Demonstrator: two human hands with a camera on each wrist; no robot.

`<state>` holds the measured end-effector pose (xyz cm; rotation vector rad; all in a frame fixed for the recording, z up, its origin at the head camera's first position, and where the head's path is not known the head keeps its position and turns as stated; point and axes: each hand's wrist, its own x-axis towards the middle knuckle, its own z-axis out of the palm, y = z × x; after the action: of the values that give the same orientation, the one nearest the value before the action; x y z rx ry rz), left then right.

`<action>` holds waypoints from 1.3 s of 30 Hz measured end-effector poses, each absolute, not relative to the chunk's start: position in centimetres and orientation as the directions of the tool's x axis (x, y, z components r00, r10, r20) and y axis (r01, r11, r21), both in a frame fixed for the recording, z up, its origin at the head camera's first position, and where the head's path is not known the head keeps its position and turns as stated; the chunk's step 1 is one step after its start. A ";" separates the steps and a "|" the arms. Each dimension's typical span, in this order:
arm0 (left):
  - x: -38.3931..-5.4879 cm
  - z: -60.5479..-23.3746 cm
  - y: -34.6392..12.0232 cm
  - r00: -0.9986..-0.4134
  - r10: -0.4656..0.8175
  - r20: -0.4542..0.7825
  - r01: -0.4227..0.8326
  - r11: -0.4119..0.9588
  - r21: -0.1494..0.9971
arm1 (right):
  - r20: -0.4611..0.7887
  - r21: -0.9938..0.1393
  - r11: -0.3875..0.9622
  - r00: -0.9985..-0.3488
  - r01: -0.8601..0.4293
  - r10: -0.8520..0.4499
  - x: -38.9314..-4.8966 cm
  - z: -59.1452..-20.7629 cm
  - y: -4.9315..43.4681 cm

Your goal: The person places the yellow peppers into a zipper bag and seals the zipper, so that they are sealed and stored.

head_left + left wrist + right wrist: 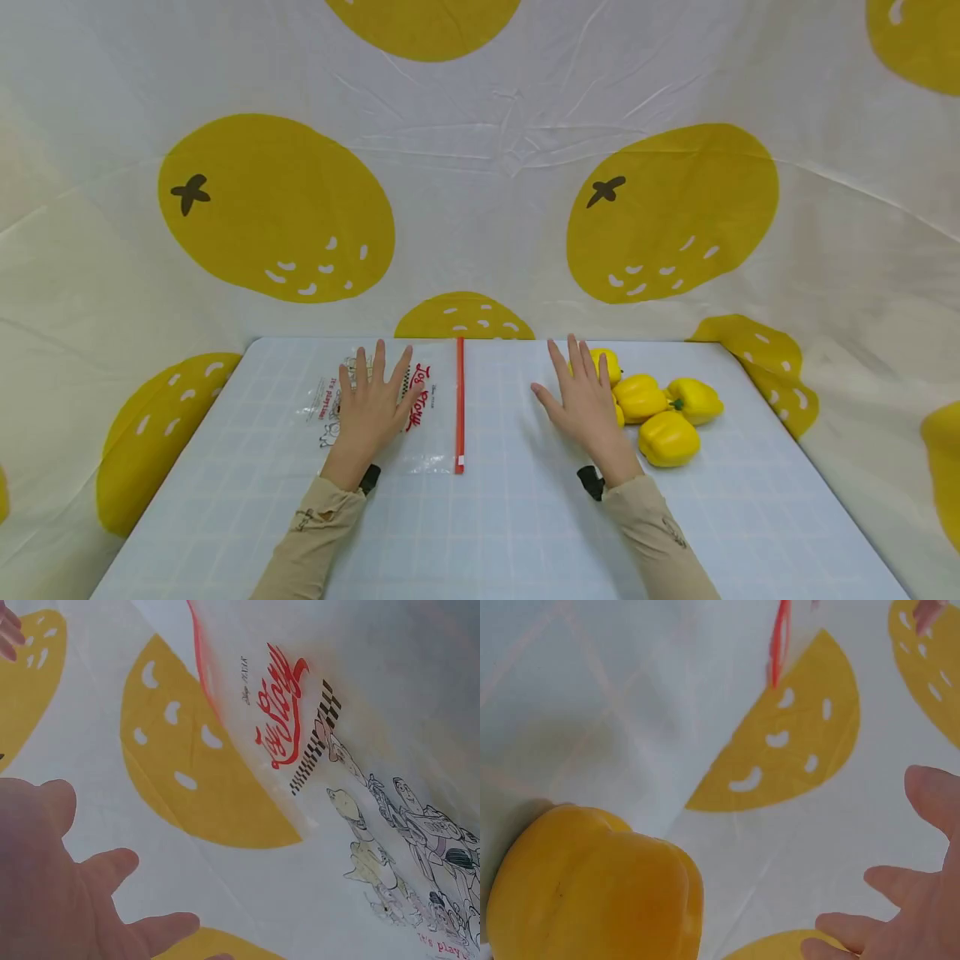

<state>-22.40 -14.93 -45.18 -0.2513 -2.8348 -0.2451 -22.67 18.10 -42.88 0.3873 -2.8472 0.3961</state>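
A clear plastic zip bag with red lettering, cartoon figures and a red slider strip lies flat on the table, left of the middle. Over it my left hand is spread, fingers apart and holding nothing. The bag's printed side shows up close in the left wrist view. To the right, several yellow bell peppers sit in a cluster. My right hand is spread just left of them, overlapping part of the cluster in the head view. One bell pepper looms large in the right wrist view.
The white table has a faint grid pattern and ends at a back edge against a pale curtain printed with big yellow fruit. More curtain hangs along both sides. Dark wrist straps show at the sleeve cuffs.
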 end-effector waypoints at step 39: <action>-24.8 -47.7 -8.4 -0.992 0.121 -0.023 0.053 0.590 0.805 | -0.019 -0.991 -0.127 -0.981 0.044 -0.191 -25.7 -46.7 11.5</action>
<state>-24.85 -8.40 -47.66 -0.1569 -2.8678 -1.4486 -25.68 11.48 -46.74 0.1857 -2.1703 2.4770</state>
